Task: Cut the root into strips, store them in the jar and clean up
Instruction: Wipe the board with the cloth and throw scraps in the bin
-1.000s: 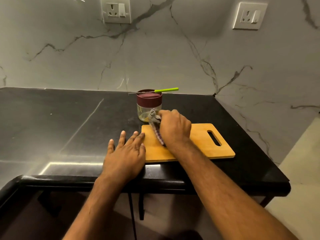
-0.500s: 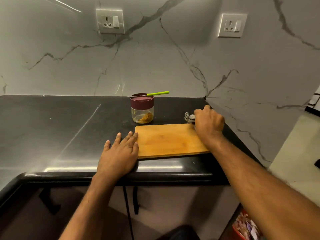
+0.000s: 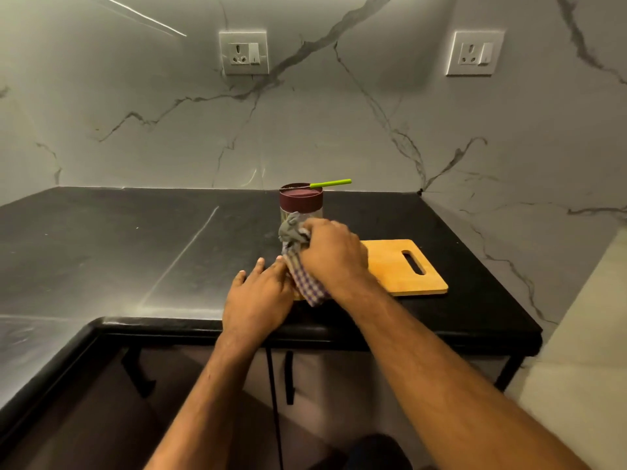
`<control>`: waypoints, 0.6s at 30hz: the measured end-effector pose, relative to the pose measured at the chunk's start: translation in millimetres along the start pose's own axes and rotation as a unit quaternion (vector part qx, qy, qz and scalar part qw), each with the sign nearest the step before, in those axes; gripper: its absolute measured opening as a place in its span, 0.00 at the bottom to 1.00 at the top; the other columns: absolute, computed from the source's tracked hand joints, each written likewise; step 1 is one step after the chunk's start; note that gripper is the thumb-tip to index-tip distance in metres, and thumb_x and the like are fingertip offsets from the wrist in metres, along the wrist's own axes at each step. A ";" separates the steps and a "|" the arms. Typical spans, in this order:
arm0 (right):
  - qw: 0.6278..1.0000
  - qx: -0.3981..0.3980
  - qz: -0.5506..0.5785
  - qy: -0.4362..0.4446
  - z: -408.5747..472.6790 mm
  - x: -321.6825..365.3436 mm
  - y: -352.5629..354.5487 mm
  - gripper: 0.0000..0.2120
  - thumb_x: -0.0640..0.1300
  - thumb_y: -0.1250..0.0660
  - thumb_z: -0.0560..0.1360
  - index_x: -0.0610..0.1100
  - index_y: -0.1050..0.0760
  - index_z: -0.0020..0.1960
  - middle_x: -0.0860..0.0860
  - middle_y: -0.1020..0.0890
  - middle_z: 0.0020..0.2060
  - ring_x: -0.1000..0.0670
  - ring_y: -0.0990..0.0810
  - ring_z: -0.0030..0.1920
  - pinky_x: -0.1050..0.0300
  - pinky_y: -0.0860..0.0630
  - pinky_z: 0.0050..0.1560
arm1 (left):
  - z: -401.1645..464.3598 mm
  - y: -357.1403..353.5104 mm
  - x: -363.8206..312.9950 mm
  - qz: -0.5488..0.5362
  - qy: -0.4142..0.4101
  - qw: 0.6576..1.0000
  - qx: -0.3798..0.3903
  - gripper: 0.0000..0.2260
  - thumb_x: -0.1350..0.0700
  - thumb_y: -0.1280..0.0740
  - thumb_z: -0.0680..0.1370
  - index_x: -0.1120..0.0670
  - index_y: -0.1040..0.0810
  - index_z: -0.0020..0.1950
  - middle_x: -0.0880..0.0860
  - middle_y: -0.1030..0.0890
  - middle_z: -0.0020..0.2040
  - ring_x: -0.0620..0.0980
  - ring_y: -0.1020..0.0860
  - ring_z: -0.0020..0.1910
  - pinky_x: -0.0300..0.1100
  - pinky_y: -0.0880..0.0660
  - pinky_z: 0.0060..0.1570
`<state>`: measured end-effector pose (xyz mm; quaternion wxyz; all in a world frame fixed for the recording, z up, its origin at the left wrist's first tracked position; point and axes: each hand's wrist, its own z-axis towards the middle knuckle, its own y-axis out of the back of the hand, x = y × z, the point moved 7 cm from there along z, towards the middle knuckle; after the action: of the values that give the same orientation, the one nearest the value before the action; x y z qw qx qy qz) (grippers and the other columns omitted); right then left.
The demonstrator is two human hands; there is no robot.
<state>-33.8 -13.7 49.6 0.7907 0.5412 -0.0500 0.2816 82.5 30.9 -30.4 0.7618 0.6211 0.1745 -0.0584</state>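
The right hand [image 3: 334, 252] grips a cloth [image 3: 300, 262] tight and rubs the left end of the board [image 3: 403, 269]. The left hand [image 3: 259, 293] lies flat, fingers straight, holding the board's left edge. The jar [image 3: 301, 206] stands just behind the cloth, lid on, with a knife [image 3: 330, 183] resting on top. A big wipe could bump the jar and make the knife fall.

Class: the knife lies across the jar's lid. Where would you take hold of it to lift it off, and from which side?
Grip the green handle of the knife, coming from the right. It juts past the lid of the jar into free space, while the blade lies flat on the lid, so this looks the safest hold.
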 end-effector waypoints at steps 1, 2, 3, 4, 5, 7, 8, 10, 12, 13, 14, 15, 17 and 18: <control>1.000 0.008 -0.019 -0.010 -2.9 2.6 -9.7 0.14 0.51 0.34 0.74 0.56 0.25 0.59 0.48 0.22 0.51 0.45 0.21 0.50 0.53 0.28 0.42 | 0.2 -0.2 -0.3 0.002 0.000 1.000 0.005 0.23 0.46 0.55 0.85 0.45 0.45 0.81 0.46 0.40 0.80 0.49 0.48 0.81 0.53 0.49 0.78; 0.999 0.004 -0.048 -0.017 -6.4 3.3 -16.6 0.12 0.50 0.35 0.75 0.55 0.25 0.59 0.47 0.23 0.49 0.45 0.22 0.48 0.54 0.29 0.40 | 0.4 -0.6 -0.2 0.003 0.002 1.000 0.010 0.24 0.45 0.55 0.85 0.45 0.45 0.81 0.46 0.41 0.81 0.48 0.48 0.81 0.54 0.50 0.79; 0.997 -0.009 -0.075 -0.020 -10.3 3.2 -20.6 0.10 0.49 0.36 0.76 0.53 0.25 0.58 0.47 0.24 0.48 0.46 0.22 0.46 0.54 0.29 0.38 | 0.5 -0.8 0.0 0.003 0.003 1.000 0.016 0.23 0.45 0.55 0.85 0.45 0.45 0.81 0.46 0.41 0.81 0.48 0.49 0.81 0.54 0.50 0.79; 0.995 -0.024 -0.093 -0.019 -13.6 2.1 -22.8 0.09 0.49 0.37 0.77 0.53 0.25 0.57 0.47 0.26 0.46 0.46 0.23 0.44 0.53 0.28 0.36 | 1.0 -1.3 -0.1 0.001 0.004 1.000 0.023 0.23 0.45 0.55 0.85 0.45 0.45 0.81 0.46 0.42 0.81 0.48 0.50 0.81 0.55 0.51 0.79; 0.994 -0.037 -0.102 -0.014 -15.6 1.1 -23.8 0.08 0.49 0.38 0.78 0.53 0.25 0.56 0.47 0.27 0.46 0.47 0.24 0.43 0.53 0.28 0.36 | 2.1 -1.3 -0.2 -0.002 0.003 1.000 0.029 0.23 0.45 0.55 0.85 0.45 0.45 0.81 0.46 0.42 0.81 0.48 0.50 0.81 0.55 0.52 0.79; 0.992 -0.046 -0.117 -0.003 -15.4 -2.8 -22.6 0.07 0.50 0.39 0.79 0.53 0.25 0.56 0.47 0.28 0.45 0.47 0.24 0.42 0.54 0.28 0.35 | 4.3 -1.9 -2.5 -0.012 -0.002 0.999 0.044 0.23 0.46 0.54 0.85 0.44 0.46 0.81 0.46 0.43 0.81 0.49 0.51 0.81 0.57 0.54 0.79; 0.991 -0.045 -0.127 -0.002 -13.9 -5.5 -21.0 0.07 0.50 0.38 0.79 0.54 0.25 0.55 0.47 0.28 0.45 0.48 0.25 0.42 0.54 0.28 0.35 | 5.5 -2.4 -3.9 -0.016 -0.005 0.999 0.052 0.22 0.47 0.54 0.86 0.43 0.47 0.81 0.46 0.44 0.82 0.50 0.52 0.81 0.59 0.54 0.78; 0.989 -0.036 -0.146 -0.012 -11.4 -13.7 -18.2 0.07 0.50 0.37 0.78 0.55 0.24 0.55 0.48 0.29 0.45 0.48 0.25 0.42 0.53 0.26 0.35 | 8.2 -4.8 -6.6 -0.018 -0.011 0.998 0.064 0.23 0.48 0.53 0.86 0.42 0.48 0.81 0.45 0.47 0.82 0.52 0.53 0.81 0.62 0.55 0.78; 0.986 -0.024 -0.165 -0.023 -10.5 -23.4 -15.5 0.09 0.50 0.35 0.77 0.55 0.24 0.57 0.48 0.30 0.45 0.49 0.27 0.41 0.53 0.27 0.34 | 12.1 -7.7 -8.3 -0.019 -0.013 0.997 0.070 0.22 0.50 0.52 0.85 0.42 0.47 0.81 0.45 0.48 0.82 0.53 0.53 0.81 0.64 0.54 0.77; 0.983 -0.019 -0.178 -0.027 -10.6 -28.4 -13.8 0.10 0.51 0.34 0.76 0.55 0.24 0.57 0.48 0.30 0.45 0.49 0.28 0.40 0.54 0.29 0.33 | 14.0 -8.9 -8.1 -0.021 -0.011 0.997 0.071 0.22 0.51 0.52 0.85 0.41 0.45 0.80 0.45 0.48 0.82 0.53 0.52 0.81 0.64 0.55 0.77; 0.981 -0.015 -0.193 -0.029 -11.1 -34.2 -10.8 0.11 0.51 0.32 0.75 0.55 0.24 0.58 0.48 0.31 0.45 0.49 0.30 0.40 0.54 0.31 0.31 | 15.2 -10.1 -8.3 -0.022 -0.007 0.997 0.072 0.21 0.52 0.52 0.86 0.41 0.43 0.79 0.45 0.48 0.82 0.53 0.52 0.81 0.65 0.55 0.77; 0.978 -0.010 -0.207 -0.029 -11.7 -39.8 -7.5 0.13 0.52 0.31 0.74 0.55 0.24 0.58 0.47 0.31 0.45 0.49 0.31 0.39 0.54 0.32 0.30 | 16.2 -10.8 -7.7 -0.024 -0.004 0.997 0.073 0.21 0.53 0.52 0.86 0.41 0.41 0.79 0.45 0.48 0.82 0.53 0.52 0.81 0.65 0.55 0.77; 0.973 0.000 -0.230 -0.030 -12.6 -54.9 0.4 0.16 0.54 0.30 0.73 0.55 0.25 0.59 0.47 0.31 0.47 0.49 0.31 0.39 0.54 0.33 0.29 | 17.0 -11.1 -7.6 -0.026 0.002 0.997 0.078 0.21 0.54 0.52 0.86 0.41 0.40 0.78 0.45 0.48 0.82 0.53 0.52 0.81 0.65 0.55 0.77; 0.971 0.002 -0.239 -0.031 -13.1 -63.3 4.5 0.17 0.55 0.30 0.72 0.55 0.25 0.60 0.47 0.30 0.47 0.49 0.30 0.40 0.54 0.32 0.30 | 16.9 -10.8 -7.7 -0.028 0.005 0.996 0.079 0.21 0.54 0.52 0.86 0.41 0.40 0.78 0.45 0.48 0.82 0.53 0.52 0.81 0.64 0.55 0.77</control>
<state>-92.0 -25.8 23.7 0.8321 0.5476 0.0564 0.0678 75.3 11.2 -35.0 0.7077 0.6745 0.1900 -0.0899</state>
